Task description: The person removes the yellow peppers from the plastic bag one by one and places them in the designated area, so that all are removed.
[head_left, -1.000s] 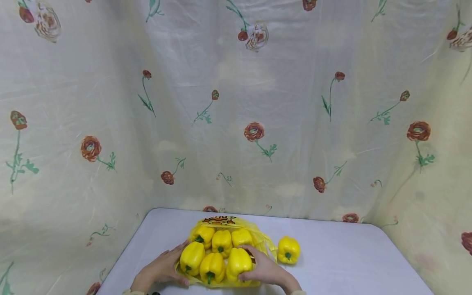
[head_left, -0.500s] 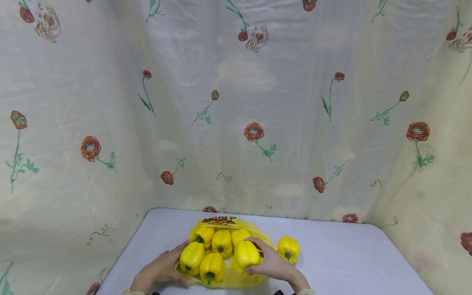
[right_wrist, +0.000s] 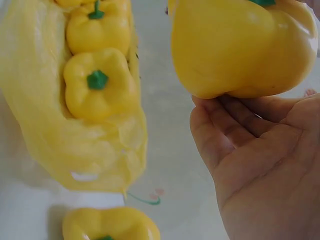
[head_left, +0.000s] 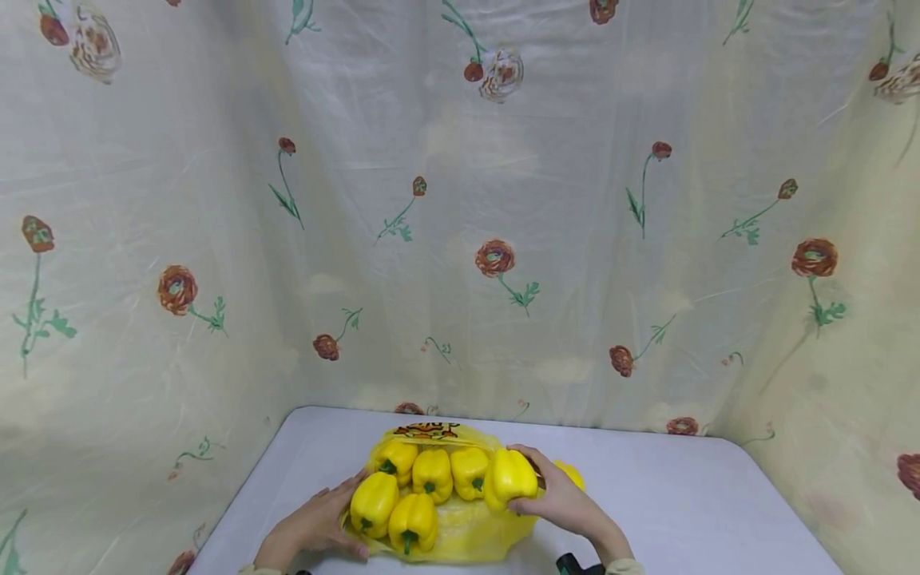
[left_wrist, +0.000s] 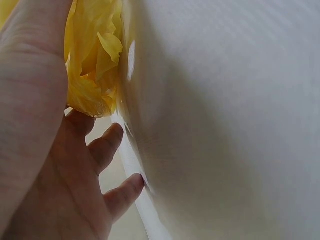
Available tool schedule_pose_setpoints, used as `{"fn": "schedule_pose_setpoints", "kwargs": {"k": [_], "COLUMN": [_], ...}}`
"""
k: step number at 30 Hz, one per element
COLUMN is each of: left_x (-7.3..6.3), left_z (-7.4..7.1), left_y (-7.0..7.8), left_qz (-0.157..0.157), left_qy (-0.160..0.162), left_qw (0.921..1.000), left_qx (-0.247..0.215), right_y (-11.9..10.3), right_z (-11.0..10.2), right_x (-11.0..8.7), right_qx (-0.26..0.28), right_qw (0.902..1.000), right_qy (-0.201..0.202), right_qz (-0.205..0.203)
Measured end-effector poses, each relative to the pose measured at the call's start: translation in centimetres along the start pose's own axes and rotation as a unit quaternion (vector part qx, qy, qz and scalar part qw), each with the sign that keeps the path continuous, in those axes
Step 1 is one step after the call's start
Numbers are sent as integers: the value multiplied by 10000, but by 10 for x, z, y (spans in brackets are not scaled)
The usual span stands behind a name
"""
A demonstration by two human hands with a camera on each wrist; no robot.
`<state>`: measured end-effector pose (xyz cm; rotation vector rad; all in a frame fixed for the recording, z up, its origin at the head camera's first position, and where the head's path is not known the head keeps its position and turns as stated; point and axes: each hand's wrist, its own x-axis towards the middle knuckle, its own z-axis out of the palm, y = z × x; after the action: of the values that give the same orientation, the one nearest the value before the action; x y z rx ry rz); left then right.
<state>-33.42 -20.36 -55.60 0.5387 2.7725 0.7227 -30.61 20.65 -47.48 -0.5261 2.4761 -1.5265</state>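
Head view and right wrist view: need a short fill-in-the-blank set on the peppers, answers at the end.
1. The right hand grips one bell pepper, colored ____.
2. In the head view, ____ other peppers are grouped at the bag.
3. A further pepper, partly hidden by the right hand, lies off the bag's ____ side in that view.
4. The stems are ____.

Missing words: yellow; five; right; green.

L hand has fingers spread, R hand grips btwn thumb & fingers.

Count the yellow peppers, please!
7: five yellow peppers in or on the yellow bag, a held pepper in the right hand, a partly hidden pepper behind that hand. More could be hidden.
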Motion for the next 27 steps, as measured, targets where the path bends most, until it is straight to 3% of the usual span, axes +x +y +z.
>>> {"fn": "schedule_pose_setpoints", "kwargs": {"k": [18,27], "left_x": [0,0], "left_z": [0,-1], "left_y": [0,3], "left_qz": [-58,-115], "left_qy": [-12,-27], "left_qw": [10000,9999], "left_qx": [-13,-18], "right_y": [16,30], "right_z": [-41,-65], "right_x": [-12,-22], "right_qx": [-298,-160], "right_qw": [9964,9925], "right_qy": [749,1101], "right_qz": [266,504]}}
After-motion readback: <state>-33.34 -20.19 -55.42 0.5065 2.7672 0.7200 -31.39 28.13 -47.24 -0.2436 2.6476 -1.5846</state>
